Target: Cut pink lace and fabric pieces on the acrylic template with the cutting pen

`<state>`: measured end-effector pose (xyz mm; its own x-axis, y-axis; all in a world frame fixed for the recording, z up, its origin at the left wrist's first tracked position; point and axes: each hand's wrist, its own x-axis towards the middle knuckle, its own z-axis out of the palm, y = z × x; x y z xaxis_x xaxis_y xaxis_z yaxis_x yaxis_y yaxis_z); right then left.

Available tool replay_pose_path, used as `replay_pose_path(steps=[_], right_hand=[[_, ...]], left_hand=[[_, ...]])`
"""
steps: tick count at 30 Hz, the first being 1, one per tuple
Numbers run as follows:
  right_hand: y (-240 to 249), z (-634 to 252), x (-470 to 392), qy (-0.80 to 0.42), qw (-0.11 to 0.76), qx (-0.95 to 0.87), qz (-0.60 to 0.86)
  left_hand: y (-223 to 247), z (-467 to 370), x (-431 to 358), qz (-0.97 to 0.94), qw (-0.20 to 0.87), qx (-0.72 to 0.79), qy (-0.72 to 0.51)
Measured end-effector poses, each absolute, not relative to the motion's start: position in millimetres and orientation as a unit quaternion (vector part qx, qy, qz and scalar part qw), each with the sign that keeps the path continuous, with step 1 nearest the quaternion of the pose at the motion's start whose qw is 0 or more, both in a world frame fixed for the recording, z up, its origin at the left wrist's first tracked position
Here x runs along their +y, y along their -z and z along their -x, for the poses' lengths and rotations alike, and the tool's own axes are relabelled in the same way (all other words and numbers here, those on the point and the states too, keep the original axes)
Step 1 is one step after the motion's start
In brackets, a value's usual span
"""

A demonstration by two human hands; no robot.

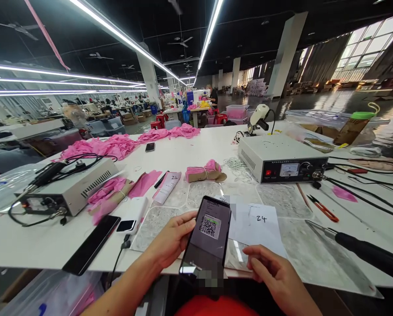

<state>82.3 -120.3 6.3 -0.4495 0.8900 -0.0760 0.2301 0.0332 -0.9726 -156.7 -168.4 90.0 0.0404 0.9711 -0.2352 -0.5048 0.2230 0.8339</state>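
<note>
Left hand [174,240] grips, thumb uppermost; right hand [271,268] sits apart, fingers loosely curled

The black phone [209,237] is held tilted, its lit screen facing up toward the wearer and showing a QR code with green marks; the white paper sheet [260,228] lies flat, partly hidden by it, bearing a handwritten mark resembling 24.

2 grey metal boxes [278,149], green-lidded bottle [355,127]
</note>
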Motion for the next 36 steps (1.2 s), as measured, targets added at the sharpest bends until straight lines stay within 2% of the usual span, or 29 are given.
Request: replay_pose_path(steps=[8,18,29,36], right_hand=[[-11,-81,-120,-0.580,0.293,-0.640,0.409],[-11,-82,-109,-0.631,0.338,-0.590,0.373],[-15,-63,-106,-0.687,0.306,-0.580,0.312],[-12,-60,-99,-0.679,0.309,-0.584,0.322]], left_hand=[[-89,161,-169,-0.294,0.648,0.417,-0.565],[-60,130,-141,-0.281,0.623,0.415,-0.601],[-42,120,-128,-0.249,0.591,0.426,-0.638],[-36,120,-128,-0.248,0.615,0.420,-0.619]])
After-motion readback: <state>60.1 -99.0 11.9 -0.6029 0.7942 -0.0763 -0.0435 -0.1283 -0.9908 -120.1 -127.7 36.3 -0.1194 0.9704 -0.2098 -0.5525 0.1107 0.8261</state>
